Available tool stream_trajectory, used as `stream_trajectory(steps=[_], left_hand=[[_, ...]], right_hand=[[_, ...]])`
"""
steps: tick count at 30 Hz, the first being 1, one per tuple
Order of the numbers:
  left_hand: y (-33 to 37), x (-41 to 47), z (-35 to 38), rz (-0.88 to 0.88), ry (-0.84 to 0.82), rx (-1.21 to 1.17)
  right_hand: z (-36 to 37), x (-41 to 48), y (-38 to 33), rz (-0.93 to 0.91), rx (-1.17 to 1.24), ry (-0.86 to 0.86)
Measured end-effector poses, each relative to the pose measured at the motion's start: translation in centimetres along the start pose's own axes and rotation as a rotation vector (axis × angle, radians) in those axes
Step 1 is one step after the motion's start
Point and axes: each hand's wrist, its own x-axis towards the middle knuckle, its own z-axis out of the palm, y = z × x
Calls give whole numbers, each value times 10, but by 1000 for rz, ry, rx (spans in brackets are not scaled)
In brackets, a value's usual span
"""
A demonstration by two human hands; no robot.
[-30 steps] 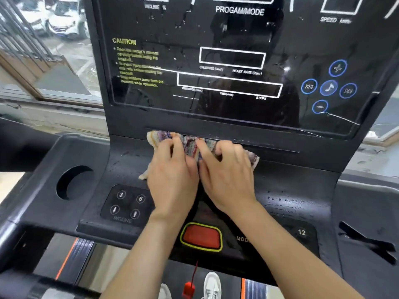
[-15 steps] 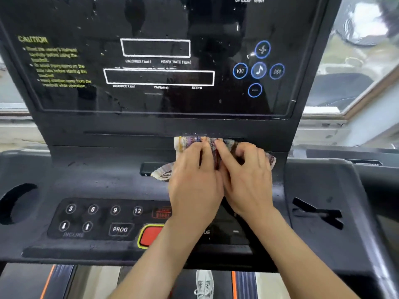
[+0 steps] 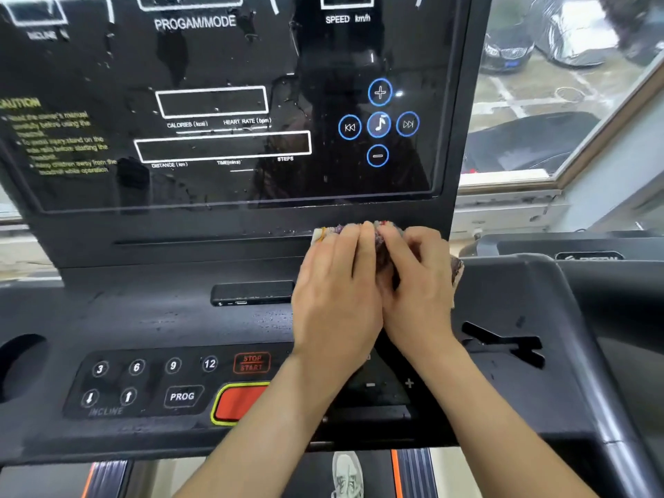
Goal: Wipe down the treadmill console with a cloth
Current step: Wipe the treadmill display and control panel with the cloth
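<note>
A black treadmill console (image 3: 151, 318) fills the view, with a glossy display panel (image 3: 222, 102) above and a button strip below. My left hand (image 3: 337, 296) and my right hand (image 3: 416, 285) lie side by side, pressing a patterned cloth (image 3: 381, 246) against the ledge just under the display's lower right corner. Most of the cloth is hidden beneath my hands; a pale edge shows at the left and a corner at the right. Water droplets speckle the console and display.
A red safety key pad (image 3: 240, 402) and the STOP/START button (image 3: 251, 363) sit below my left wrist. A round cup holder (image 3: 18, 364) is at the far left. A window (image 3: 560, 84) with parked cars stands to the right. A white shoe (image 3: 346, 472) shows on the belt below.
Both hands have slid the cloth rightward along the ledge, from under the display's left-centre to its right end. The view has followed to the right.
</note>
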Motion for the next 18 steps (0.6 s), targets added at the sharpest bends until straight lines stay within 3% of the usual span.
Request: stream_trajectory(steps=[5, 12, 14, 18], left_hand=[[-13, 9, -8, -37, -30, -17], [-50, 16, -26, -60, -4, 14], [-36, 22, -23, -55, -41, -30], [-16, 20, -12, -32, 12, -79]], right_hand=[[-3, 16, -12, -27, -24, -1], [-1, 32, -48, -132, -294, -225], [-12, 36, -34, -110, -385, -214], [-17, 34, -30, -5, -333, -175]])
